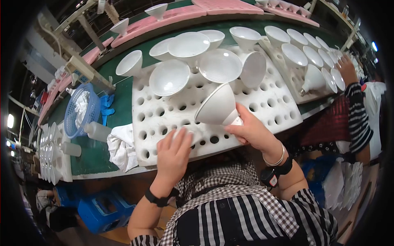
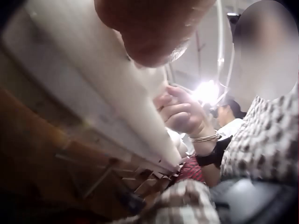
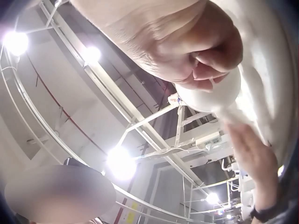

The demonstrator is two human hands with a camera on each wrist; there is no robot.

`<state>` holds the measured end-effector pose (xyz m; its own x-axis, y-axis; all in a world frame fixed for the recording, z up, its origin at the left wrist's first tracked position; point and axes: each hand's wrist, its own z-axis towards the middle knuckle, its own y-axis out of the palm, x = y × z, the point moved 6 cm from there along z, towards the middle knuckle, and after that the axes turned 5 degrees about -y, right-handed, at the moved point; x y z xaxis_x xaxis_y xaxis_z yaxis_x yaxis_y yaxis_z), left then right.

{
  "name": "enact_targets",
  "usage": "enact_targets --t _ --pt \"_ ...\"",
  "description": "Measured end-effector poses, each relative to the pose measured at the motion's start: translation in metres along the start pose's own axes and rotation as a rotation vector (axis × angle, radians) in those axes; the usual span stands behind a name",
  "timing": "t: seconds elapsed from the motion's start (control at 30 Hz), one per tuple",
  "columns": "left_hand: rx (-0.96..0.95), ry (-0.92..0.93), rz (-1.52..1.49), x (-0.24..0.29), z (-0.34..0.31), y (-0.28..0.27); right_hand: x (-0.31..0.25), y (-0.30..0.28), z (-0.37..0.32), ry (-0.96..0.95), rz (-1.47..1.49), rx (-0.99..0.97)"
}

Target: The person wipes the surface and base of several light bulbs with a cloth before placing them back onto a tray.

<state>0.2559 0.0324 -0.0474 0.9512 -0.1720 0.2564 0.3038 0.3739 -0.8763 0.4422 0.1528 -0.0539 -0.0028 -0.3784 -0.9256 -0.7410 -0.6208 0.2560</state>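
A white cone-shaped reflector lamp [image 1: 216, 107] is tilted over a white foam tray [image 1: 170, 110] with rows of holes. My right hand [image 1: 255, 129] grips it by the narrow neck, thumb and fingers around the base end. In the right wrist view, curled fingers of the right hand [image 3: 191, 51] cover part of the lamp [image 3: 212, 95]. My left hand [image 1: 174, 156], slightly blurred, hovers over the tray's near edge with fingers extended and nothing in them. Several similar lamps, including one upright lamp [image 1: 169, 78], stand in the tray's far part.
To the right, a second foam tray [image 1: 283, 74] carries more lamps, with another person's hand [image 1: 348, 69] beside it. A blue basket [image 1: 84, 108], a white bottle [image 1: 97, 131] and a white cloth [image 1: 122, 147] lie left on the green table [image 1: 92, 158]. Pink foam strips [image 1: 172, 19] run behind.
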Motion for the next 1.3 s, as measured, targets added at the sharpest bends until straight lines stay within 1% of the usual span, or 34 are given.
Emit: enact_targets --t 0.07,0.1,0.13,0.17,0.2,0.23,0.27,0.3,0.33,0.4,0.47,0.5,0.57,0.6,0.67,0.7,0.73,0.77,0.8,0.83,0.87,0.93,0.97,1.0,1.07,1.1,1.13,1.17,1.2,1.23,1.3 --pt "0.254 -0.080 -0.034 -0.010 -0.011 -0.026 -0.025 -0.004 -0.001 -0.631 -0.694 0.218" --pt "0.246 -0.085 -0.032 -0.006 -0.009 -0.032 -0.032 0.002 -0.008 -0.379 -0.761 0.248" --pt "0.330 -0.076 -0.035 -0.001 0.001 -0.047 -0.036 0.007 -0.008 -0.385 -0.761 0.238" --pt "0.418 -0.065 -0.035 0.002 0.010 -0.060 -0.036 0.013 -0.005 -0.346 -0.846 0.189" --pt "0.424 -0.074 -0.023 0.010 0.018 -0.063 -0.034 0.020 -0.003 -0.304 -0.930 0.138" --pt "0.317 0.096 0.088 0.034 0.028 -0.054 -0.037 0.025 -0.003 -0.309 -0.930 0.124" --pt "0.204 0.266 0.196 0.050 0.035 -0.044 -0.036 0.028 -0.003 -0.247 -0.991 0.112" --pt "0.205 0.260 0.200 0.046 0.042 -0.042 -0.034 0.030 -0.002 -0.185 -1.051 0.103" --pt "0.200 0.288 0.191 0.042 0.050 -0.037 -0.032 0.028 -0.001 -0.185 -1.050 0.100" --pt "0.184 0.325 0.177 0.033 0.069 -0.030 -0.033 0.022 0.004 -0.248 -1.020 0.120" --pt "0.299 0.137 0.216 0.010 0.086 -0.035 -0.042 0.023 0.004 -0.254 -1.025 0.111" --pt "0.298 0.147 0.211 0.008 0.086 -0.034 -0.042 0.025 0.005 -0.240 -1.047 0.083" --pt "0.452 -0.014 0.139 -0.006 0.089 -0.043 -0.043 0.028 0.006 -0.250 -1.104 0.054" --pt "0.451 -0.010 0.137 0.004 0.084 -0.042 -0.046 0.028 0.007 -0.249 -1.103 0.058" --pt "0.237 0.200 0.122 0.049 0.064 -0.029 -0.049 0.031 0.009 -0.234 -1.108 -0.001" --pt "0.251 0.207 0.148 0.053 0.062 -0.029 -0.047 0.030 0.011 -0.228 -1.110 -0.011" --pt "0.250 0.194 0.149 0.043 0.066 -0.029 -0.046 0.030 0.012 -0.265 -1.159 -0.008" --pt "0.310 0.100 0.191 0.017 0.078 -0.034 -0.047 0.031 0.013 -0.309 -1.205 0.002" --pt "0.371 0.009 0.231 -0.007 0.085 -0.041 -0.047 0.033 0.011 -0.312 -1.206 -0.001" --pt "0.334 -0.094 0.110 -0.029 0.087 -0.044 -0.048 0.035 0.008 -0.293 -1.203 -0.001" --pt "0.346 -0.097 0.113 -0.034 0.086 -0.046 -0.051 0.035 0.008 -0.276 -1.204 -0.004" --pt "0.484 -0.122 -0.096 -0.036 0.078 -0.061 -0.052 0.031 0.015 -0.329 -1.209 0.010" --pt "0.481 -0.070 -0.091 -0.026 0.073 -0.062 -0.050 0.029 0.016 -0.365 -1.210 0.018" --pt "0.470 -0.070 -0.093 -0.018 0.070 -0.056 -0.050 0.030 0.016 -0.356 -1.202 0.020" --pt "0.333 0.014 -0.005 0.000 0.069 -0.041 -0.063 0.036 0.013 -0.420 -1.256 0.047" --pt "0.371 0.007 0.012 -0.008 0.071 -0.039 -0.066 0.037 0.011 -0.420 -1.260 0.043" --pt "0.378 0.005 0.013 -0.012 0.070 -0.040 -0.073 0.038 0.007 -0.512 -1.238 0.093" --pt "0.349 -0.054 -0.018 -0.018 0.071 -0.040 -0.079 0.040 0.003 -0.603 -1.212 0.141" --pt "0.318 -0.117 -0.048 -0.022 0.070 -0.040 -0.077 0.042 0.002 -0.605 -1.216 0.134" --pt "0.321 -0.120 -0.045 -0.017 0.067 -0.040 -0.076 0.044 0.000 -0.639 -1.178 0.146" --pt "0.265 0.059 0.180 0.020 0.055 -0.032 -0.073 0.048 0.000 -0.670 -1.130 0.160"
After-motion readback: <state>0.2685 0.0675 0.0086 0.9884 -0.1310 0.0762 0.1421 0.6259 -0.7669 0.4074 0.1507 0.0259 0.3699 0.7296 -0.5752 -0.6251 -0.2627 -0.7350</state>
